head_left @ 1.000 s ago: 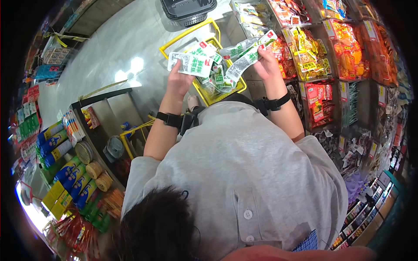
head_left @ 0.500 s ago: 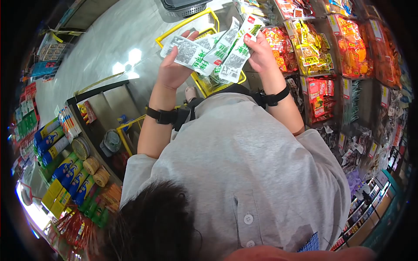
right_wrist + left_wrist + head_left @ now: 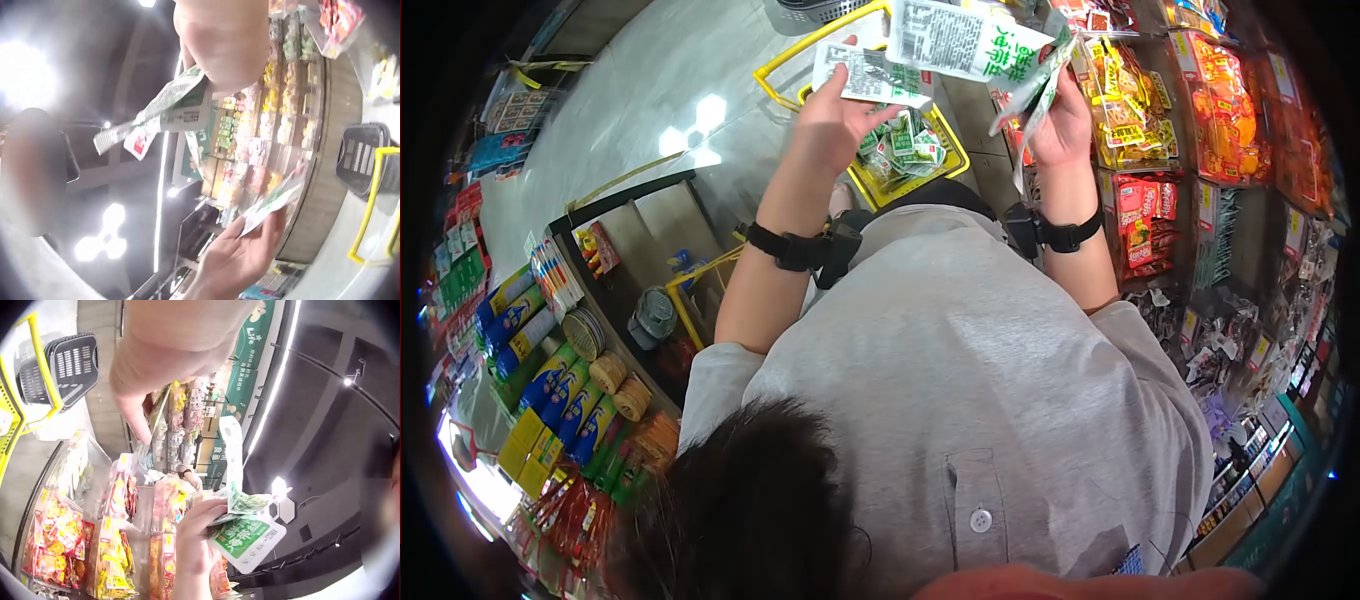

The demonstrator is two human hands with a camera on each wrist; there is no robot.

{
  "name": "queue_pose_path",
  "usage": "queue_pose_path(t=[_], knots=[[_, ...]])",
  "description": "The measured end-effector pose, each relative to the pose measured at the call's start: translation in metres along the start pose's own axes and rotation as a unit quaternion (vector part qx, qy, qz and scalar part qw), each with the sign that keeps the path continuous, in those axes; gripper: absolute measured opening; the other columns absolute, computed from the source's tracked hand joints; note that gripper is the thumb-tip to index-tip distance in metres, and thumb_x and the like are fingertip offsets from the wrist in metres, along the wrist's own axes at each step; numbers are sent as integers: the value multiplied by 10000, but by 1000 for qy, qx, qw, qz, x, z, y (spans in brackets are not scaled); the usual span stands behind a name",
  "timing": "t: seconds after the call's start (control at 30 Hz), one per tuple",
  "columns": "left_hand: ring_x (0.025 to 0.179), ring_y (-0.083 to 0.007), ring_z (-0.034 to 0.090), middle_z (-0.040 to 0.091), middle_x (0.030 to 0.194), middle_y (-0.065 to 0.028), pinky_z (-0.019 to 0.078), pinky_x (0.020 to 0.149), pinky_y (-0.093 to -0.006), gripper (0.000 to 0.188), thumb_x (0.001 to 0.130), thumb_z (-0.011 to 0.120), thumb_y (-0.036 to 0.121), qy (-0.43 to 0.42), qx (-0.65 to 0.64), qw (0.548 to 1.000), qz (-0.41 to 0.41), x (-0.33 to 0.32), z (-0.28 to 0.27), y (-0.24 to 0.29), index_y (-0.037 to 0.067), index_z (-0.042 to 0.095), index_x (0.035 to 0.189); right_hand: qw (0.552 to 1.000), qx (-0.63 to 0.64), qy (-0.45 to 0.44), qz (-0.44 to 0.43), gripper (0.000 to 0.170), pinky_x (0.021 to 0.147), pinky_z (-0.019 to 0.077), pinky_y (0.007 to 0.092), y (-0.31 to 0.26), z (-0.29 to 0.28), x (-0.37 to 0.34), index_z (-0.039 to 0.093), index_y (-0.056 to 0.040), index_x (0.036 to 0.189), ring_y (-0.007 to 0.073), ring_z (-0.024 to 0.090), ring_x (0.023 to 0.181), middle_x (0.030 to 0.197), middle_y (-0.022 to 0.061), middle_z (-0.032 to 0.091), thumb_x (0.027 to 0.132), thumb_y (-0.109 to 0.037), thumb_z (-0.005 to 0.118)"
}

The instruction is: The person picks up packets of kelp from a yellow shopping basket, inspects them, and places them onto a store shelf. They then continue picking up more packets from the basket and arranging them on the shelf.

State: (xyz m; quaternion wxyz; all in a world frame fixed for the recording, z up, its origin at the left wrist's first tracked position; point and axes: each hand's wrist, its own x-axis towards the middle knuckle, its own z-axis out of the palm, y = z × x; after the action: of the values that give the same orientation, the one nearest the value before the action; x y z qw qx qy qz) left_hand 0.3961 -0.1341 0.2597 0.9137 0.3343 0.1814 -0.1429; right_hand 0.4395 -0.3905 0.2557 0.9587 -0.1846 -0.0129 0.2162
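My left hand [image 3: 835,125] pinches a white flat snack packet [image 3: 875,75] with green print between thumb and fingers. Over to the right, my right hand [image 3: 1060,125] grips several similar packets, one of them a long packet [image 3: 965,40] reaching across toward the left hand's. The left wrist view shows the right hand's bunch, with a green-and-white packet [image 3: 247,540] facing out. In the right wrist view, the left hand [image 3: 234,262] holds its packet [image 3: 272,200] nearly edge-on. More green-and-white packets [image 3: 905,145] lie in a yellow basket [image 3: 958,155] below the hands.
Bins of red and yellow snack bags [image 3: 1120,100] line the right side close to the right arm. A dark grey basket [image 3: 75,365] sits on the floor ahead. At left stands a shelf with blue and green tubes [image 3: 565,400] and a dark frame.
The fanned packets between the hands have come apart: the right hand has moved right with several, while the left keeps one. Both hands are further forward, uncovering the basket's contents.
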Motion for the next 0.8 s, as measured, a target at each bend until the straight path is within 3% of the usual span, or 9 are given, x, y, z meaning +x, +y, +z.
queue_pose_path(t=[0.07,0.1,0.2,0.27,0.33,0.37,0.5,0.6,0.8], knots=[[1198,-273,416,397,1322,-118,381,968,-462,454,953,275,326,-101,-50,994,13,6,-11,-15,75,305,1330,997,67,-20,41,343,992,358,428,15,-1,2,427,-27,1233,260,477,1136,1229,129,496,915,-156,425],[1221,-271,391,375,1337,-128,372,978,-446,570,921,322,449,-117,-50,991,39,-1,4,-13,55,285,1332,999,-8,45,23,327,935,423,396,27,14,2,429,-6,1198,242,529,1070,1154,125,541,884,-93,456],[1187,-252,428,421,1296,-104,365,977,-415,528,933,293,417,-181,-128,975,18,-5,14,-14,60,296,1321,977,-50,207,12,333,913,440,391,57,7,3,428,-24,1201,226,539,1051,1155,108,533,877,-82,477],[1162,-239,449,448,1253,-108,386,958,-387,473,935,316,353,-191,-102,972,87,-1,13,-25,39,330,1288,976,-56,212,2,335,894,457,376,64,10,2,416,-19,1198,224,548,1032,1127,120,539,871,-53,484],[1137,-239,472,461,1230,-118,410,932,-388,441,938,347,302,-111,-45,985,125,-2,21,-27,11,344,1270,974,-99,204,-11,338,889,462,372,66,25,0,412,-25,1198,223,552,1023,1120,124,540,869,-41,487],[1098,-248,502,476,1203,-137,442,891,-387,404,922,422,204,-4,-47,996,71,2,12,-29,-25,349,1247,975,-113,191,-6,302,866,474,358,66,24,0,438,-24,1156,214,562,1000,1106,122,546,860,-24,500],[1062,-260,525,503,1162,-152,451,880,-405,380,906,448,160,2,-78,991,111,11,6,-25,-45,369,1216,969,-135,203,-36,232,808,487,326,71,31,0,495,-18,1049,183,583,936,1027,98,588,825,23,537],[1095,-285,509,461,1229,-174,421,912,-454,385,935,370,216,39,-92,983,157,18,-11,-21,-6,344,1249,943,-274,167,-86,302,822,471,317,64,20,1,490,-45,1107,168,587,943,1042,81,596,817,8,559],[1044,-272,551,568,1119,-159,432,914,-370,356,864,413,141,36,32,999,6,19,-44,-22,-49,468,1159,913,-388,42,121,337,809,473,290,38,30,9,506,11,1111,146,586,926,1024,83,605,787,1,598]])
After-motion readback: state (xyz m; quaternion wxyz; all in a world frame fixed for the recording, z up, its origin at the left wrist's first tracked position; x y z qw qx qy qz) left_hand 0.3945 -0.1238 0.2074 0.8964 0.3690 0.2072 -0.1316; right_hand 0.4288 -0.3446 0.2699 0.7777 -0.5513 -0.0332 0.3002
